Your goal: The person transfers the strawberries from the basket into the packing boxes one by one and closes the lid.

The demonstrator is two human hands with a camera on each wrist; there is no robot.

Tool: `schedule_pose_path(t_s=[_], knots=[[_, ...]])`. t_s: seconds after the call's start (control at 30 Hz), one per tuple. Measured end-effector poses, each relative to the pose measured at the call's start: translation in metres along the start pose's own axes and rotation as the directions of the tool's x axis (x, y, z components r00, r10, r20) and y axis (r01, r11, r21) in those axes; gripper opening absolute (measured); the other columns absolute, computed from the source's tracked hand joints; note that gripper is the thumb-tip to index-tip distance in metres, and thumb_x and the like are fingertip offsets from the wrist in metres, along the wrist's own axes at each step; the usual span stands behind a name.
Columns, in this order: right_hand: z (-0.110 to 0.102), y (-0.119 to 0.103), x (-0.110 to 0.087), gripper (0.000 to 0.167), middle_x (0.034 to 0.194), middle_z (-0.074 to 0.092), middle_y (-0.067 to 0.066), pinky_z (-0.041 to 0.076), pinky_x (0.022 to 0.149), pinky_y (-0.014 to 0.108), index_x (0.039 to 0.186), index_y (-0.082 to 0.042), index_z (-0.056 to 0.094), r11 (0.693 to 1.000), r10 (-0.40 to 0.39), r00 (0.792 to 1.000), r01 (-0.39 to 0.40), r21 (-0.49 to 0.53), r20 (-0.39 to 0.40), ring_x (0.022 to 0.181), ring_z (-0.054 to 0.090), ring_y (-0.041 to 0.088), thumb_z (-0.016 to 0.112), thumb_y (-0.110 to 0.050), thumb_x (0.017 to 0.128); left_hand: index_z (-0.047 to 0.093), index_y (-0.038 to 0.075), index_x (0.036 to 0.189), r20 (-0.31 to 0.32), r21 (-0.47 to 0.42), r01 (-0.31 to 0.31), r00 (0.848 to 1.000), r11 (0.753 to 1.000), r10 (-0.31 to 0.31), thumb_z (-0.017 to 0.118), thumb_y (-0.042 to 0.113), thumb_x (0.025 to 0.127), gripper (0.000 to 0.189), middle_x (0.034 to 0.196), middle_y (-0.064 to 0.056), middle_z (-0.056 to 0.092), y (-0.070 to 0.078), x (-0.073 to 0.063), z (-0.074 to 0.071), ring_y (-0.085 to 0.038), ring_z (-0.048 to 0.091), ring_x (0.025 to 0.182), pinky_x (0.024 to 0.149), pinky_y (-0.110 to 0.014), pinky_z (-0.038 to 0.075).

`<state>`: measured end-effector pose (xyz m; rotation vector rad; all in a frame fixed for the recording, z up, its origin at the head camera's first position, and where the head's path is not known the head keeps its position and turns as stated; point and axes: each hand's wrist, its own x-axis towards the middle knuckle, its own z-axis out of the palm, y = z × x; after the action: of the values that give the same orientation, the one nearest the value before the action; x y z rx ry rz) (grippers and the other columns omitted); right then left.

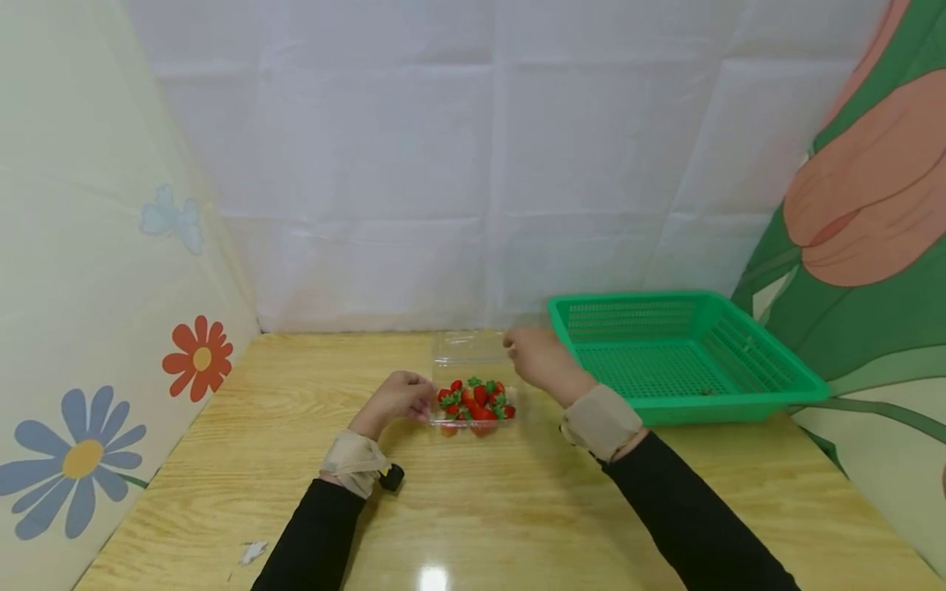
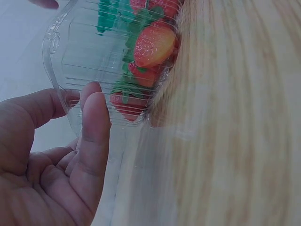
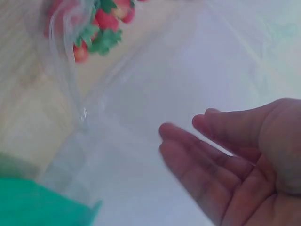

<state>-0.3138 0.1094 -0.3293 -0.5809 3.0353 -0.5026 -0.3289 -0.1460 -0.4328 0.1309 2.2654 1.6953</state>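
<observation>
A clear plastic clamshell box (image 1: 451,423) stands on the table with several red strawberries (image 1: 482,397) with green leaves inside. Its transparent lid (image 1: 467,348) is raised at the back. At the box's left side, my left hand (image 1: 397,399) pinches the rim between thumb and fingers, as the left wrist view shows. My right hand (image 1: 548,363) is above the box's right rear, close to the lid. In the right wrist view its fingers are loosely bent, with a gap to the thumb and nothing between them.
A green plastic basket (image 1: 687,409) with slotted walls stands to the right of the box, near my right forearm. A white cloth (image 1: 369,164) hangs behind the wooden table (image 1: 488,509). Patterned cloths flank both sides. A small white mark (image 1: 253,552) is at the front left.
</observation>
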Motion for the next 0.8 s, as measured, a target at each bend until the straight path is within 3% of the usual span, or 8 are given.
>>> schedule_pose_path(t_s=[0.2, 0.33, 0.8], knots=[[-0.021, 0.027, -0.024, 0.025, 0.12, 0.069, 0.023, 0.06, 0.083, 0.046, 0.122, 0.005, 0.068, 0.998, 0.015, 0.994, -0.021, -0.056, -0.105, 0.101, 0.07, 0.035, 0.059, -0.004, 0.101, 0.064, -0.014, 0.117, -0.003, -0.002, 0.014, 1.0, 1.0, -0.014, 0.054, 0.009, 0.1, 0.03, 0.07, -0.005, 0.063, 0.001, 0.002, -0.001, -0.01, 0.06, 0.056, 0.054, -0.021, 0.056], [-0.028, 0.056, -0.038, 0.026, 0.115, 0.07, 0.025, 0.058, 0.082, 0.05, 0.122, 0.007, 0.067, 0.996, 0.05, 0.99, -0.058, -0.063, -0.128, 0.097, 0.069, 0.037, 0.061, -0.006, 0.1, 0.064, -0.014, 0.116, -0.008, -0.011, 0.015, 1.0, 1.0, -0.015, 0.055, 0.008, 0.1, 0.029, 0.071, -0.005, 0.062, 0.0, 0.003, -0.001, -0.01, 0.06, 0.056, 0.054, -0.022, 0.056], [-0.06, 0.16, -0.085, 0.036, 0.113, 0.064, 0.034, 0.056, 0.067, 0.051, 0.123, 0.013, 0.062, 0.973, 0.218, 0.975, -0.221, -0.071, -0.046, 0.089, 0.066, 0.042, 0.063, -0.013, 0.099, 0.064, -0.013, 0.115, -0.015, -0.022, 0.037, 0.999, 0.999, -0.037, 0.055, 0.008, 0.1, 0.027, 0.07, -0.005, 0.061, 0.0, 0.004, 0.005, -0.011, 0.06, 0.055, 0.054, -0.022, 0.056]])
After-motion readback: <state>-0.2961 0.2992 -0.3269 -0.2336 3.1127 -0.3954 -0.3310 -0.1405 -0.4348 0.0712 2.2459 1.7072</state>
